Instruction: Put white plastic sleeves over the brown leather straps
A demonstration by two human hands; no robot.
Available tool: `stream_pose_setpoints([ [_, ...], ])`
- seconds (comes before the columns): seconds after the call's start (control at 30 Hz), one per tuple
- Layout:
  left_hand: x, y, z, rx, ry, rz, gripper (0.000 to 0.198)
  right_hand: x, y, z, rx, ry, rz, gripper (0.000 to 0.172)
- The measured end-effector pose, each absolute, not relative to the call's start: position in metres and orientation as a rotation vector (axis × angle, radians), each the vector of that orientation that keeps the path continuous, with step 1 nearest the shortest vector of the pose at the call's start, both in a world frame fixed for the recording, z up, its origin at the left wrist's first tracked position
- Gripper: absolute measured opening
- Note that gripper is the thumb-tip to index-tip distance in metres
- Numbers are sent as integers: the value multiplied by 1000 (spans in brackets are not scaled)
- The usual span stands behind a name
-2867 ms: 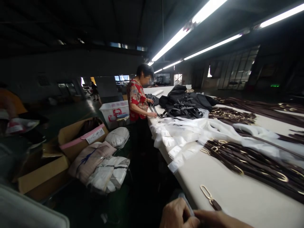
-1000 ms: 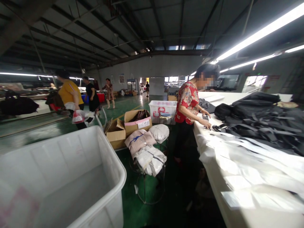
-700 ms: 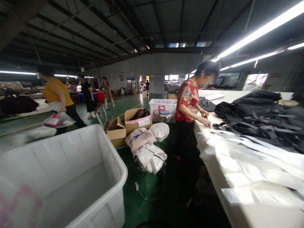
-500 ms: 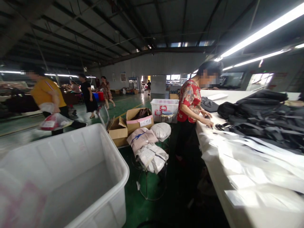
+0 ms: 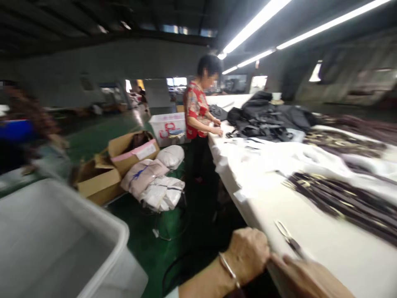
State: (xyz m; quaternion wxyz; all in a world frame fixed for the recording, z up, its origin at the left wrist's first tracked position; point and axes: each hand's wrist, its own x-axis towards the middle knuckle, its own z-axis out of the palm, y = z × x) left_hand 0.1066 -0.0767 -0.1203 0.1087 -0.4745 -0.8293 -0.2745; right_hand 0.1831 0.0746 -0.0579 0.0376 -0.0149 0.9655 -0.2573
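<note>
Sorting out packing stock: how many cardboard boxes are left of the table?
2. The pink-taped cardboard box stands open behind the stuffed bags; the plain cardboard box sits nearer, left of it, beyond the white tub. More may be hidden behind that tub.

A matt white table [image 5: 325,256] carries a shiny gold-toned metal clasp [image 5: 287,236], dark straps [image 5: 341,198] with brass-coloured fittings and heaped black cloth [image 5: 269,118]. Nearby are a smooth white plastic tub [image 5: 62,248], matt cardboard boxes [image 5: 99,184] and a glossy green floor [image 5: 102,134].
</note>
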Motion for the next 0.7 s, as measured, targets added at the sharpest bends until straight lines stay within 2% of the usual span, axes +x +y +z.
stream_pose_setpoints([
  [0.07,106,-78,-118,-1300,-2366,-748,13,178,71,-53,-52,2940,-481,21],
  [0.1,104,-80,-118,-1270,-2319,-747,16,173,69,-50,16,2949,-477,23],
  [0.2,99,-88,-117,-1148,-2218,-800,22,157,66,-40,435,2686,-1078,18],
  [0.3,100,-94,-120,-1076,-2209,-921,24,152,60,-38,723,2082,-1780,25],
  [0.37,103,-95,-123,-1033,-2253,-1056,23,154,57,-42,757,1784,-2052,28],
  [0.43,105,-95,-126,-968,-2298,-1232,22,157,55,-46,779,1651,-2168,26],
  [0.5,106,-96,-126,-903,-2351,-1418,21,159,53,-49,741,1712,-2147,24],
  [0.57,105,-98,-124,-845,-2416,-1561,21,161,52,-48,660,1972,-1974,21],
  [0.7,95,-105,-120,-836,-2512,-1579,21,168,47,-41,307,2638,-1243,13],
])
